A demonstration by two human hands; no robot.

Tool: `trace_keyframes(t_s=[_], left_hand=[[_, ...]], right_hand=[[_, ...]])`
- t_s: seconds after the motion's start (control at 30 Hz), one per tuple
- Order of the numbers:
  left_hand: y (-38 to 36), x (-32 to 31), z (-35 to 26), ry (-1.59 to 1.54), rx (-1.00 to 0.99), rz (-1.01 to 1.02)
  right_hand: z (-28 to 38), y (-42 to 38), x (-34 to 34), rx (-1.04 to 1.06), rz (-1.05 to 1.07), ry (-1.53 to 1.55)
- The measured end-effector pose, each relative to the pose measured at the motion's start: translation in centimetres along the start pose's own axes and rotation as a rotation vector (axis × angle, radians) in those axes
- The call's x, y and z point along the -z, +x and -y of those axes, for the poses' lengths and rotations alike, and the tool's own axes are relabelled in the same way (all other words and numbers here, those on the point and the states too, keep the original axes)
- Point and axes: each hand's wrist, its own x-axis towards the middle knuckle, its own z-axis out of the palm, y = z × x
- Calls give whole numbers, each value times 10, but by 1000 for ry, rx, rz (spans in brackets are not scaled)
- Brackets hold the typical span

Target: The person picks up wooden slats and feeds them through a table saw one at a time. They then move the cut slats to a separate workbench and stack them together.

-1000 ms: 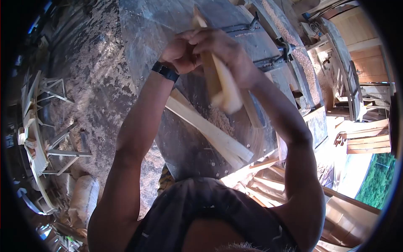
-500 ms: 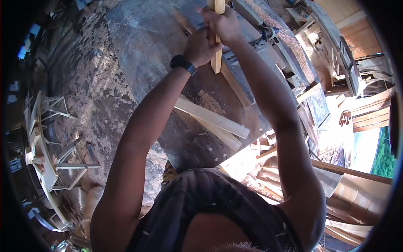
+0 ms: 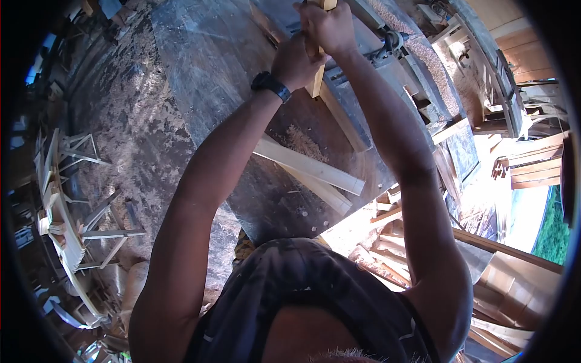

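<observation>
Both hands, left hand [image 3: 295,58] and right hand [image 3: 328,27], closed around a wooden strip [image 3: 318,75] held near-upright over the dark counter [image 3: 206,72]; two loose boards [image 3: 311,172] lie below, near sawdust [image 3: 299,140].

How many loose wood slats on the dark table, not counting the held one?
2. One slat lies diagonally mid-table; a second slat lies partly under it, nearer the table edge. More may be hidden behind the arms.
</observation>
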Motion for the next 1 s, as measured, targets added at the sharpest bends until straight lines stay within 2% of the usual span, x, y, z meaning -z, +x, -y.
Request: trace_keyframes(t_s=[0.17,0.27,0.47,0.57,0.63,0.73,0.87,0.93,1.0], left_hand=[[0,1,-1,-14,-48,-30],[0,3,-7,-20,-28,-1],[1,1,-2,14,-40,-18],[5,0,4,6,-1,-19],[8,0,8,1,-3,-30],[13,-1,14,12,-33,-78],[18,2,22,26,10,-66],[22,3,26,-9,-25,-95],[25,3,30,-23,-5,-97]], right_hand=[[-3,4,1,55,-11,-102],[1,1,5,-43,57,-30],[0,0,3,70,-20,-39],[6,3,-1,8,-33,-41],[6,5,-4,-110,8,57],[-1,12,-10,-34,4,102],[-9,25,-19,-120,29,99],[-17,32,-27,134,-80,44],[-21,38,-30,150,-70,37]])
